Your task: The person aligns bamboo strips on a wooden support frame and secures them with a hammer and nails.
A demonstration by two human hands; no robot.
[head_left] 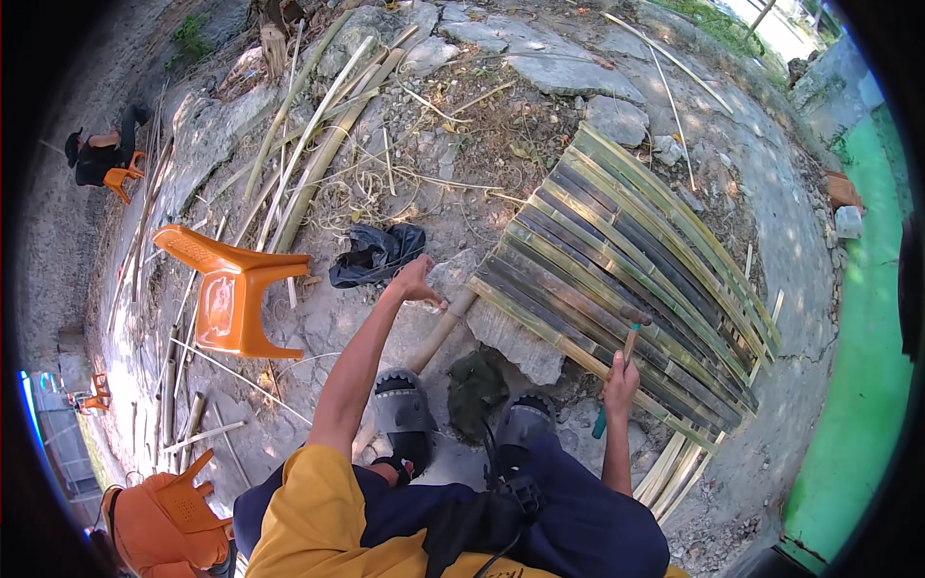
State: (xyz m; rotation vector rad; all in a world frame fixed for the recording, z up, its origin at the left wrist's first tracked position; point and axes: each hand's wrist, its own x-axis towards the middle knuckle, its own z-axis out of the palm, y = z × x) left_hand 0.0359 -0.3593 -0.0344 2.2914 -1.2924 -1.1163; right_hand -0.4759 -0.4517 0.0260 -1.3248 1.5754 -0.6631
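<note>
My right hand (621, 383) is closed around the handle of a hammer (632, 337). The handle is part wood, part green, and its metal head lies over a panel of split bamboo slats (617, 275). Green and dark slats run side by side in this panel, which spreads to the right of my feet. Ahead of my left knee, my left hand (414, 282) reaches out with fingers apart, and I see nothing in it. It is beside a black plastic bag (376, 254) and close to the upper end of a round pole (445, 332).
An orange plastic chair (231, 289) stands at left. Bamboo poles and strips (323, 144) lie beyond it, with loose slats (674, 472) at lower right. A person in orange (159, 530) sits at lower left, another person (101, 154) farther off. A green wall (858, 366) borders the right.
</note>
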